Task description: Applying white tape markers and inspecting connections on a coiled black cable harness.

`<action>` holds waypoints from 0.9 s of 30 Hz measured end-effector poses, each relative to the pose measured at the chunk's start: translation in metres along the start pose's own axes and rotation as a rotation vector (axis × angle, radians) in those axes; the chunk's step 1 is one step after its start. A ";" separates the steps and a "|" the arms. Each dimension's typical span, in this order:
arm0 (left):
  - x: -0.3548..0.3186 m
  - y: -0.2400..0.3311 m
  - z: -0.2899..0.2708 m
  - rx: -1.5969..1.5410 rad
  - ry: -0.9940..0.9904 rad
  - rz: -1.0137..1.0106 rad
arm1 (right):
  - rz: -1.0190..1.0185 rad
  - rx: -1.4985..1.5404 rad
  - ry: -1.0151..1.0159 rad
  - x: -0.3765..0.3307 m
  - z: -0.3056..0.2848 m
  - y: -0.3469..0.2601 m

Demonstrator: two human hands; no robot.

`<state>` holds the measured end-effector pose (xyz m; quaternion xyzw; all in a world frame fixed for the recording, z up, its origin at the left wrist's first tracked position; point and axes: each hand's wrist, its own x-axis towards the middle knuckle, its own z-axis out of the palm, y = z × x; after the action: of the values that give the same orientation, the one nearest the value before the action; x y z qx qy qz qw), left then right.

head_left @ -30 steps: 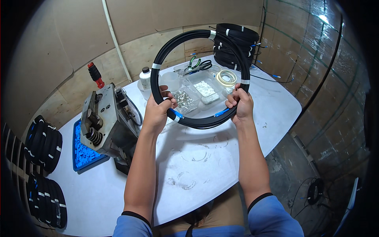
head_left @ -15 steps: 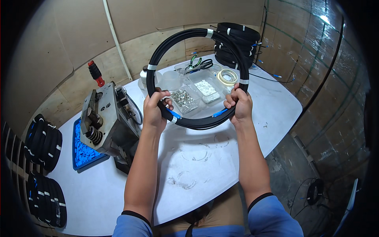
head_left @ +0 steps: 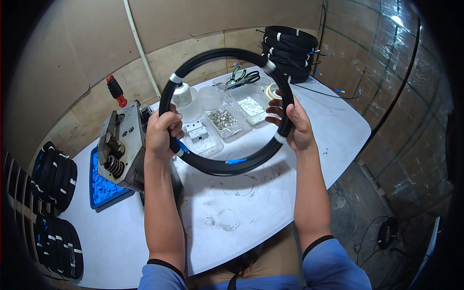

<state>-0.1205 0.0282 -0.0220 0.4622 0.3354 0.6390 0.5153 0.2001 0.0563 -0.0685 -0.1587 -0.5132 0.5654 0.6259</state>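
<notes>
A coil of black cable (head_left: pixel 208 163), bound with white tape bands, is held up above the white table in both my hands. My left hand (head_left: pixel 162 133) is closed round its left side, near a blue connector (head_left: pixel 181 146). At the right side my right hand (head_left: pixel 300 126) grips the coil, thumb in front and fingers reaching through the ring. A second blue connector (head_left: pixel 237 161) lies along the bottom of the ring. Part of each hand's fingers is hidden behind the cable.
On the left stand a metal press (head_left: pixel 133 137) and a blue tray (head_left: pixel 92 183) of small blue parts. Behind the ring are clear boxes of metal ferrules (head_left: pixel 223 121) and white pieces (head_left: pixel 251 106), plus scissors (head_left: pixel 249 79). Other coils (head_left: pixel 290 55) are stacked at the back right.
The coil has shifted left and a little lower, and it has turned between my hands. My right hand's fingers have loosened and spread; a blue connector has moved to the bottom middle.
</notes>
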 end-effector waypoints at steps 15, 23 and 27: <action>0.014 -0.027 0.014 0.012 0.181 0.256 | 0.045 0.210 0.316 0.002 0.009 0.002; 0.004 -0.065 0.055 -0.293 0.077 -0.013 | -0.079 0.339 0.342 0.004 0.004 0.017; 0.009 -0.068 0.044 -0.322 0.221 -0.025 | -0.055 0.361 0.291 0.004 0.011 0.024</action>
<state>-0.0555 0.0511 -0.0663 0.2965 0.2892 0.7247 0.5507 0.1777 0.0636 -0.0804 -0.1101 -0.3123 0.6020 0.7266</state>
